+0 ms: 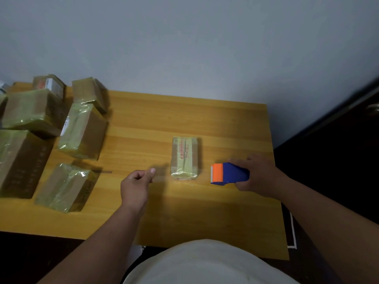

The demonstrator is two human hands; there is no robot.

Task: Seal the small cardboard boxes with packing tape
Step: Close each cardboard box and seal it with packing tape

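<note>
Left hand (135, 186) pinches a clear tape strip (159, 177) between thumb and curled fingers. Right hand (257, 175) grips the blue dispenser (230, 173). Between them the taped box (185, 157) lies mid-table (143, 124); more boxes (82, 131) sit far left.

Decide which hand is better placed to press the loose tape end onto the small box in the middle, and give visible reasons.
Left. The left hand already pinches what looks like a clear tape strip beside the small box. The right hand is occupied gripping the blue-and-orange dispenser.
</note>
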